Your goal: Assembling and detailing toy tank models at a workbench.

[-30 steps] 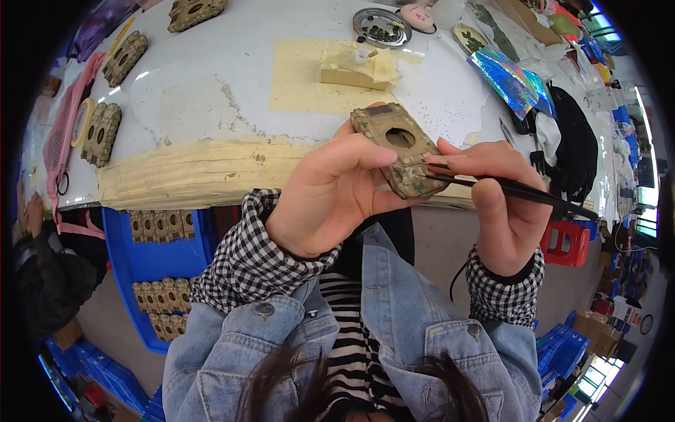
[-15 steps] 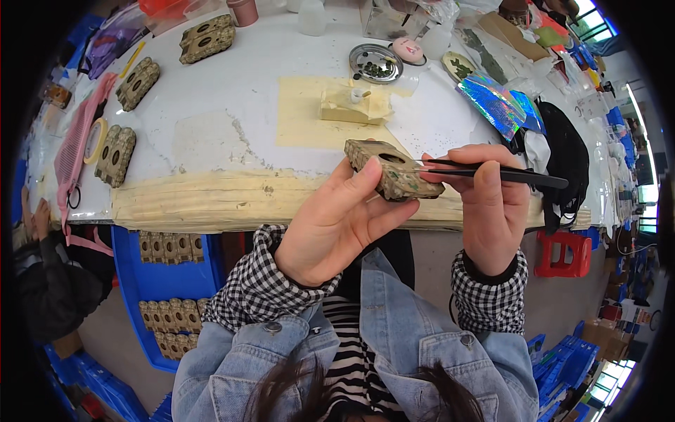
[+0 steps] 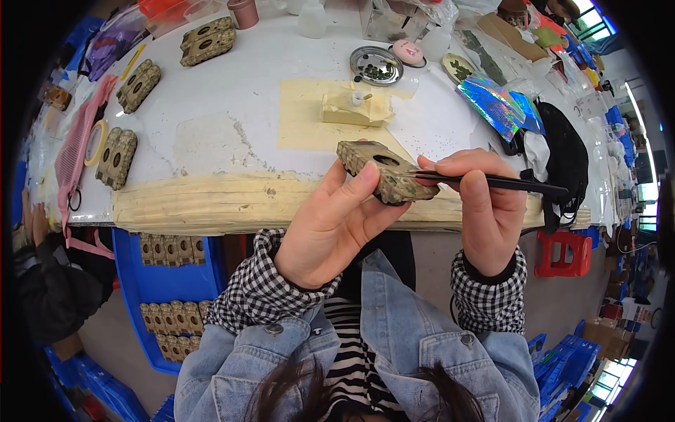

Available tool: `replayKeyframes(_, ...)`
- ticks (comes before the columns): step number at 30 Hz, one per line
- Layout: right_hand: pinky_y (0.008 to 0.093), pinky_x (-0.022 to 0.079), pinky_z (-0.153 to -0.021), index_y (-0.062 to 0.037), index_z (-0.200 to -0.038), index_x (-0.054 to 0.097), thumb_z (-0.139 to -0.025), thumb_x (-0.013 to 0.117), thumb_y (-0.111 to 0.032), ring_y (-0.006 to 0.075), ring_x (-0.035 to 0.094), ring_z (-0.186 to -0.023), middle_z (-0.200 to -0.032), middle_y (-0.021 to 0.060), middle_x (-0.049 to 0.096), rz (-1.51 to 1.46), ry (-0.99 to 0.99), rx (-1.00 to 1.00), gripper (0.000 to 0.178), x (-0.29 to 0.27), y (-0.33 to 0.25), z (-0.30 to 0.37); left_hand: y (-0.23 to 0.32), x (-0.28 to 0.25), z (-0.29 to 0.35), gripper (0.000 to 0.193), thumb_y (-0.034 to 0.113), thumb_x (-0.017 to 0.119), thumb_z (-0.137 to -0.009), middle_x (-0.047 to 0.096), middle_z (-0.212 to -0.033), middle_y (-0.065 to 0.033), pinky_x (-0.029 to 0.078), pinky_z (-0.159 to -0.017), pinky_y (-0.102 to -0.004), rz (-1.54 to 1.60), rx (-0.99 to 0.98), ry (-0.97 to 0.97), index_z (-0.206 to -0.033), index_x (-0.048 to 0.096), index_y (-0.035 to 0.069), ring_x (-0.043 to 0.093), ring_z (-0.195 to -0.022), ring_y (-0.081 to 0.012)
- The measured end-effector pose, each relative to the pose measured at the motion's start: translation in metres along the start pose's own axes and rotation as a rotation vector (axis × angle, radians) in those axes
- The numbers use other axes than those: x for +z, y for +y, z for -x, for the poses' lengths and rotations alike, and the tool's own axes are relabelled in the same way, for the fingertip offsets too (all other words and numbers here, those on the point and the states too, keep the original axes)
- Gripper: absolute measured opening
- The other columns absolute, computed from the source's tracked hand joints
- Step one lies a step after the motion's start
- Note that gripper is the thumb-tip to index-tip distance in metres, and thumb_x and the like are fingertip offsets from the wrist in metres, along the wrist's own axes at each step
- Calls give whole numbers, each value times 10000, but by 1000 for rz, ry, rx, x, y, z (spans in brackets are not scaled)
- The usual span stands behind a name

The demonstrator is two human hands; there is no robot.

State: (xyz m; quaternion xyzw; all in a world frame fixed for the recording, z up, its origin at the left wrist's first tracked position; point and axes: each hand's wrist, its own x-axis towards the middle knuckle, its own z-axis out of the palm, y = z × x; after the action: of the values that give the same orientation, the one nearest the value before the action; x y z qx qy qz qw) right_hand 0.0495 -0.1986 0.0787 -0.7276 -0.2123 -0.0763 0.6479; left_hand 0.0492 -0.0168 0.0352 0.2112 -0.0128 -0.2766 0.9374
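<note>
My left hand (image 3: 330, 228) is closed around a camouflage-patterned model tank hull (image 3: 402, 184), a blocky piece with a round dark hole on top. It is held tilted above the table's front edge, thumb on the near side. Between thumb and fingers, my right hand (image 3: 489, 211) grips black tweezers (image 3: 510, 184). Their tips point left and meet the right end of the hull; whether they pinch a small part there is too small to tell. Beyond the hands stands a tape-covered block (image 3: 351, 112) with a tiny white cup on it.
A round metal dish (image 3: 377, 66) with small green parts lies at the back, beside a pink round object (image 3: 408, 50). Similar hulls (image 3: 116, 158) stand at the left. A blue tray (image 3: 162, 288) with rows of hulls sits below. At the right lie shiny foil (image 3: 490, 105) and a black bag (image 3: 566, 155).
The hull has shifted slightly left in my left hand. My right hand has lowered a little, and the tweezers' tips have come closer together and down onto the hull's right end.
</note>
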Motion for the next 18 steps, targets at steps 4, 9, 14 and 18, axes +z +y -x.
replayKeyframes(4, 438, 491, -928, 60, -980, 584, -982, 452, -147, 200, 607, -879, -933, 150, 604, 114, -31, -5, 246, 2, -4, -1, -1, 1, 1, 391, 202, 368, -1015, 482, -1298, -115, 475, -1001, -319, -25, 37, 23, -1354, 322, 13, 517, -1188, -196)
replayKeyframes(9, 439, 492, -925, 59, -977, 589, -974, 465, -133, 208, 607, -887, -934, 155, 614, 127, -29, -3, 229, 3, -4, -1, -1, -1, 1, 397, 203, 377, -1012, 480, -1299, -116, 473, -1000, -321, -51, 30, 23, -1356, 315, 17, 515, -1190, -199)
replayKeyframes(14, 439, 492, -923, 61, -965, 597, -968, 475, -126, 214, 607, -885, -931, 162, 625, 151, -36, -21, 223, 2, -5, -2, -1, -1, 1, 401, 201, 391, -1009, 481, -1300, -109, 472, -999, -317, -47, 35, 21, -1360, 313, 23, 513, -1193, -193)
replayKeyframes(18, 341, 477, -881, 60, -974, 617, -939, 529, -75, 185, 604, -895, -949, 142, 634, 82, -19, -37, 165, 2, -1, -1, -1, -2, -1, 407, 202, 485, -980, 516, -1250, -79, 508, -922, -293, -3, 15, 32, -1336, 322, 90, 559, -1125, -169)
